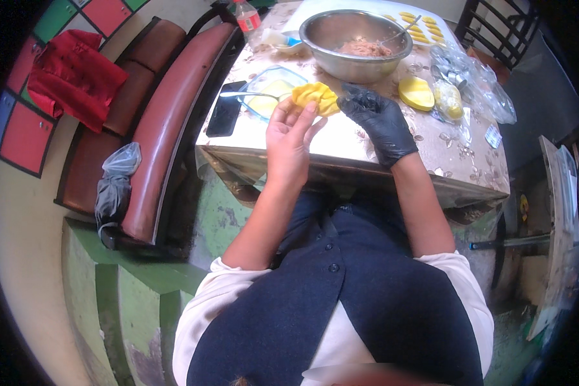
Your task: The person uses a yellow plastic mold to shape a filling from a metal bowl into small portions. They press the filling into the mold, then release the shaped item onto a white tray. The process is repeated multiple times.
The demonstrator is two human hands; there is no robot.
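Note:
Up over the table's near edge, my bare left hand (291, 132) pinches a yellow dumpling (316, 98) with a pleated edge between thumb and fingers. My right hand (383, 122), in a black glove, has its fingers drawn together at the dumpling's right end; the exact grip of its fingertips is hard to make out. Behind the dumpling, a clear container (270, 83) holds something pale yellow, with a spoon (244, 94) lying across it. Farther back stands a large metal bowl (315, 48) with pinkish minced filling (365, 49) and a utensil handle leaning out.
Right of my gloved hand lie a stack of yellow dough rounds (416, 94) and a wrapped yellow dough lump (448, 100), beside crumpled plastic bags (479, 80). Shaped yellow dumplings (432, 29) sit at the back. A phone (225, 114) and a bottle (247, 19) are on the left.

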